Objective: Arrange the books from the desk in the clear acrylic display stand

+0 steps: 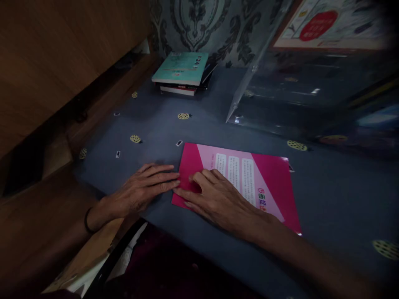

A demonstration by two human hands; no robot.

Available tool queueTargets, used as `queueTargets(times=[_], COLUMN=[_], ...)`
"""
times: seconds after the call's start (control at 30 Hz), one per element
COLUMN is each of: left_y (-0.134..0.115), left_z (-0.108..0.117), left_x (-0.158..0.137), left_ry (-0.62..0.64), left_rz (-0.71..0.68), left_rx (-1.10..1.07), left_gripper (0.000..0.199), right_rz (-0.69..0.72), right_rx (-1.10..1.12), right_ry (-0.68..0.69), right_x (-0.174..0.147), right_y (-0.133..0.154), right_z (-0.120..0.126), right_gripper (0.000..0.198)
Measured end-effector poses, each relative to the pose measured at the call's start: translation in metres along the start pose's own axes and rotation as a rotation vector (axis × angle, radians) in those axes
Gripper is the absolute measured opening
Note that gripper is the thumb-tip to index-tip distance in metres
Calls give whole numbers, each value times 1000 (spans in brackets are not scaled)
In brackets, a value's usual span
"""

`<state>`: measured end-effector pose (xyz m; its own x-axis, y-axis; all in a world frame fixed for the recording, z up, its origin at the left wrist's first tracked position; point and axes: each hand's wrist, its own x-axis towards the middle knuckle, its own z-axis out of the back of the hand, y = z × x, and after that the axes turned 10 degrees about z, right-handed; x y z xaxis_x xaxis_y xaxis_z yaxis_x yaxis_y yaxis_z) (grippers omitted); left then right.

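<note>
A pink booklet (274,178) with pale text panels lies flat on the blue-grey tablecloth, turned sideways to me. My right hand (218,197) rests on its left part; the thumb and index finger are curled near each other, and the other fingers stretch toward the left edge. Whether anything is pinched there I cannot make out. My left hand (149,185) lies flat on the cloth just left of the booklet, fingers stretched out, tips touching its left edge. A dark band circles the left wrist.
A stack of books (181,68) with a turquoise one on top sits at the back. On the right stands a clear plastic box (258,104). A wooden cabinet (62,50) borders the left side. The tablecloth (156,120) has pineapple prints.
</note>
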<state>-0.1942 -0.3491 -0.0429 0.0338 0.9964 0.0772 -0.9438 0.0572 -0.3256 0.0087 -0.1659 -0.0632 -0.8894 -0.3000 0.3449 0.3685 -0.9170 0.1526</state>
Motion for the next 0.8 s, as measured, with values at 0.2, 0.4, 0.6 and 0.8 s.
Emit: queueTargets(times=[0.2,0.4,0.6,0.8], left_y=[1,3,12,16], left_z=[0,-13,-20,-17], left_x=[8,11,25,37], left_ry=[26,-43,-82,-91], left_rz=[-86,-19,0,29], left_rx=[10,107,81,49], left_gripper=[58,64,59,62], right_rz=[6,17,-15,-13], right_rx=[-12,-33,-18,-28], right_ry=[-7,-54,-9,-4], right_x=[2,1,-1,0], right_y=[1,1,1,1], right_z=[2,1,-1,0], right_gripper=[31,35,34,34])
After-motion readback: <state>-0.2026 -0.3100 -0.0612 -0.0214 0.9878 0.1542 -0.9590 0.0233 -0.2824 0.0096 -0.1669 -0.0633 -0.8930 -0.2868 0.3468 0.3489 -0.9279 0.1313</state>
